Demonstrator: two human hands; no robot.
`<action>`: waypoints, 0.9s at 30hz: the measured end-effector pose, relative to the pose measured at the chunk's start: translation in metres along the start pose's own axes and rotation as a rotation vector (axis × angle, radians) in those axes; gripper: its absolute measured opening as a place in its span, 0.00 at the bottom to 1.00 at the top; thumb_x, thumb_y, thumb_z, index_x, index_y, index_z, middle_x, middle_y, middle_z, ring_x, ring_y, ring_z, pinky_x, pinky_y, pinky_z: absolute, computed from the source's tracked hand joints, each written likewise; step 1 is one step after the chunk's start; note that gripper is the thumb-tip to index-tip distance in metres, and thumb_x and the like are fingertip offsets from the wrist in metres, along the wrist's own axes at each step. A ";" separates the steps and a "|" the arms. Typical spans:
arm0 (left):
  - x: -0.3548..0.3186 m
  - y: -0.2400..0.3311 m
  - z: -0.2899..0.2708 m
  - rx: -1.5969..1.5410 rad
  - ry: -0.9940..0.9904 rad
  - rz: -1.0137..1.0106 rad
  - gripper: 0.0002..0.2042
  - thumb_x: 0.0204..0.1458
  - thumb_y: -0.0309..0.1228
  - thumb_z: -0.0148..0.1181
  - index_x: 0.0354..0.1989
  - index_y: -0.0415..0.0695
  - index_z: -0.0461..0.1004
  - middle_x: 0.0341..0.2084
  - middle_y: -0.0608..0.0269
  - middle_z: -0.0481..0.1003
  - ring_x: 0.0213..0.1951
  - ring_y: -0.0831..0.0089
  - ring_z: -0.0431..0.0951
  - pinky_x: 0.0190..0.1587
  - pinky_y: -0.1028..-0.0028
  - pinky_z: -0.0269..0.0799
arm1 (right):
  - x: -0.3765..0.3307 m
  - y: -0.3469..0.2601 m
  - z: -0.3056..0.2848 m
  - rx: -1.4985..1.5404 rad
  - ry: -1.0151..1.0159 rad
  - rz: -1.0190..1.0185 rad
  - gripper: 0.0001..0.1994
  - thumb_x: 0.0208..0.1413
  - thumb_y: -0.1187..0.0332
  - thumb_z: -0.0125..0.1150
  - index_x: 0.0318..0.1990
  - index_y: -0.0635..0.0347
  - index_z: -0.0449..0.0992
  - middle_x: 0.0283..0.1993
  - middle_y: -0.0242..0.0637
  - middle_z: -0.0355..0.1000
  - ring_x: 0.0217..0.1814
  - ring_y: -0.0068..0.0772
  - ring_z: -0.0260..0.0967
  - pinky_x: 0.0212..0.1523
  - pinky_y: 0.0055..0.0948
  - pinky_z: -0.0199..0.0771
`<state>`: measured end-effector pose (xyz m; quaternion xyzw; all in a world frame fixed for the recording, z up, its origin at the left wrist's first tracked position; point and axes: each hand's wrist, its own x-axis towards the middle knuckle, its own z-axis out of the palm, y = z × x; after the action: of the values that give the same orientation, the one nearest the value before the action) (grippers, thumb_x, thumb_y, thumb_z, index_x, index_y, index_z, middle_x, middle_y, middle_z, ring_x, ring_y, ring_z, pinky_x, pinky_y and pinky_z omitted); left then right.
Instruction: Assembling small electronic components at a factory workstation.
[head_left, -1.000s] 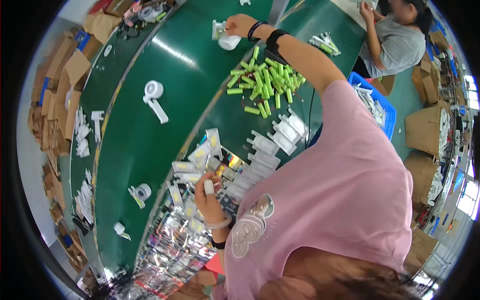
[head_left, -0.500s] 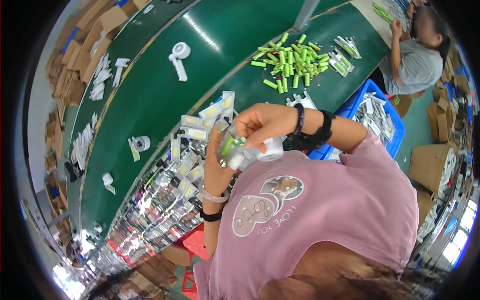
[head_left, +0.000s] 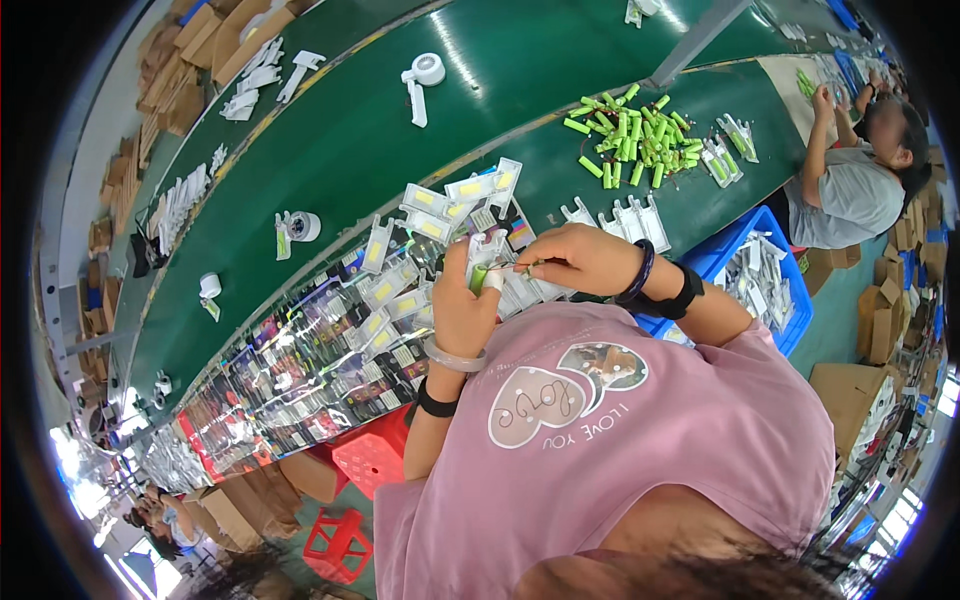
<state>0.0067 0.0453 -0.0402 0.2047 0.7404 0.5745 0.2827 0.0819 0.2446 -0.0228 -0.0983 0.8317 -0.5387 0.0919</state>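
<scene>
Right hand shifted, pinching wire; left hand holds green cell.

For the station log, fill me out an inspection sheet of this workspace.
Surface: green table, partly covered by glossy prints.
Parts: white housing and green cell in the left hand; cell pile beyond the right hand.
Clutter: yellow-patched panels lie jumbled, some over the prints.
Hands: left holds housing and cell; right pinches thin wires.
Cables: only thin wires made out, at the right fingertips and among the pile.
Surroundings: white fan on the belt; filled blue bin; co-worker; red stool.
</scene>
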 end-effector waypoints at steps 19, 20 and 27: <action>-0.004 0.008 0.009 -0.598 -0.046 0.018 0.16 0.57 0.26 0.44 0.54 0.40 0.59 0.31 0.60 0.70 0.24 0.76 0.72 0.21 0.77 0.73 | 0.018 -0.024 0.032 -0.310 0.700 -0.262 0.06 0.47 0.76 0.63 0.34 0.58 0.75 0.30 0.36 0.74 0.35 0.38 0.71 0.35 0.31 0.69; -0.005 0.011 0.008 -0.601 -0.044 0.019 0.16 0.57 0.26 0.44 0.54 0.40 0.59 0.31 0.60 0.70 0.24 0.76 0.72 0.21 0.77 0.73 | 0.017 -0.024 0.032 -0.312 0.697 -0.262 0.06 0.47 0.76 0.63 0.34 0.58 0.75 0.30 0.36 0.74 0.35 0.38 0.71 0.35 0.31 0.69; -0.014 0.026 0.005 -0.517 -0.106 0.086 0.21 0.54 0.21 0.44 0.58 0.39 0.54 0.32 0.58 0.69 0.27 0.77 0.70 0.30 0.77 0.70 | 0.017 -0.024 0.028 -0.409 0.705 -0.405 0.06 0.45 0.73 0.64 0.33 0.53 0.76 0.31 0.30 0.74 0.32 0.33 0.69 0.37 0.31 0.66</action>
<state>0.0200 0.0466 -0.0135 0.1869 0.5437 0.7445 0.3394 0.0744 0.2058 -0.0128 -0.0859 0.8655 -0.3711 -0.3253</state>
